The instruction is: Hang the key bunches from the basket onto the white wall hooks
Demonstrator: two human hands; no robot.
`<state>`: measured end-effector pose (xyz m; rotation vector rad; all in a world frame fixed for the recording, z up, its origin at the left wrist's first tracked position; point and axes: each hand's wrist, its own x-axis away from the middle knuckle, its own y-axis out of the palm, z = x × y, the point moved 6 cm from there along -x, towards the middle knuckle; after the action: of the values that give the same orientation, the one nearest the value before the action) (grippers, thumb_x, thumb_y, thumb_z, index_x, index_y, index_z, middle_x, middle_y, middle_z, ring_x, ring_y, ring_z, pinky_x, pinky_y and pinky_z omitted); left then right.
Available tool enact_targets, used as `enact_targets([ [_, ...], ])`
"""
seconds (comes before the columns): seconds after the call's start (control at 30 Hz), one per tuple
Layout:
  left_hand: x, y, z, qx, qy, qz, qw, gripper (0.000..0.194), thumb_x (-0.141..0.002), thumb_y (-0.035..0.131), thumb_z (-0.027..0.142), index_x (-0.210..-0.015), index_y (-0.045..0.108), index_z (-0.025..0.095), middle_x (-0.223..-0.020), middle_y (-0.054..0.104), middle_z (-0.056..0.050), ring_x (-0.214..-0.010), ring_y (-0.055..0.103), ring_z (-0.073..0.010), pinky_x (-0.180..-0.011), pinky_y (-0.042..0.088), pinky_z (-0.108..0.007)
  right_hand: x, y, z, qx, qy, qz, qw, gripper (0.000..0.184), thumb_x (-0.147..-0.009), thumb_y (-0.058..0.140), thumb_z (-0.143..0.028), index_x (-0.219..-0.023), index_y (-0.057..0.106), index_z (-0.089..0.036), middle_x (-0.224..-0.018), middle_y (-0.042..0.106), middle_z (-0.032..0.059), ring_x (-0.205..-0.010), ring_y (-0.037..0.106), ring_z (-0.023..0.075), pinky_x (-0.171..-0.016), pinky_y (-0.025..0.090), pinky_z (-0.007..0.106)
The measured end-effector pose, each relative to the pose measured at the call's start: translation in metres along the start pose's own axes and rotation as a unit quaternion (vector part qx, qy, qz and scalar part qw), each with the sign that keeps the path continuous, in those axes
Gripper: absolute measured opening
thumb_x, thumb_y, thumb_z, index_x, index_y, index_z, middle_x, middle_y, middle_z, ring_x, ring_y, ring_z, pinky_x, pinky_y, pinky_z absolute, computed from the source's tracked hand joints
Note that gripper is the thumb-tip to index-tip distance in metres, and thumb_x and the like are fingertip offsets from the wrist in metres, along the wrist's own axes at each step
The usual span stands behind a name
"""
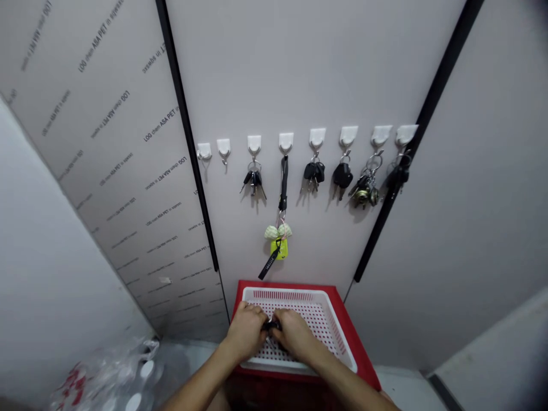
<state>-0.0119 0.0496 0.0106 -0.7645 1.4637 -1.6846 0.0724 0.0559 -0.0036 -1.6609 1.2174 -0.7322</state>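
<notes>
Both my hands are down inside a white perforated basket (331, 319) that rests on a red stand (362, 357). My left hand (246, 331) and my right hand (293, 334) are closed, knuckles up, and meet over a small dark object (273, 326), likely a key bunch, pinched between them. Most of that object is hidden by my fingers.
On the wall above, a row of white hooks (286, 141) holds several key bunches (314, 171) and a lanyard with a yellow-green tag (280, 248). The two leftmost hooks (223, 146) are bare. A clear plastic bag (111, 371) lies on the floor at lower left.
</notes>
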Motion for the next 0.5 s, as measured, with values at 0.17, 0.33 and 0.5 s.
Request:
enact_targets([
  [0.17,0.001,-0.001,-0.002,0.042,-0.015,0.012,0.999,0.018,-0.064,0.042,0.020,-0.080,0.051,0.017,-0.083,0.056,-0.004,-0.082,0.046,-0.0167,-0.078,0.026,-0.033,-0.001,-0.007,0.003,-0.073,-0.018,0.030,0.997,0.018,-0.061,0.038,-0.010,-0.062,0.055,-0.015,-0.063,0.058,0.0026,-0.060,0.049,0.0112,-0.057,0.034,0.020],
  [0.33,0.001,-0.012,-0.004,0.212,-0.016,0.077,0.974,0.027,-0.068,0.036,0.017,-0.093,0.047,0.020,-0.094,0.053,-0.002,-0.087,0.045,-0.0132,-0.077,0.030,-0.027,0.003,-0.030,-0.013,-0.149,-0.083,0.104,0.980,0.019,-0.061,0.038,-0.007,-0.064,0.054,-0.017,-0.066,0.057,0.0012,-0.066,0.049,0.0107,-0.064,0.035,0.021],
  [0.5,0.000,-0.030,-0.005,0.367,-0.021,0.128,0.921,0.018,-0.067,0.039,0.018,-0.075,0.054,0.015,-0.074,0.055,-0.003,-0.070,0.048,-0.0110,-0.065,0.036,-0.021,0.005,-0.054,-0.026,-0.191,-0.106,0.146,0.965,0.014,-0.064,0.041,-0.011,-0.066,0.053,-0.017,-0.065,0.056,0.0012,-0.063,0.049,0.0109,-0.061,0.037,0.022],
])
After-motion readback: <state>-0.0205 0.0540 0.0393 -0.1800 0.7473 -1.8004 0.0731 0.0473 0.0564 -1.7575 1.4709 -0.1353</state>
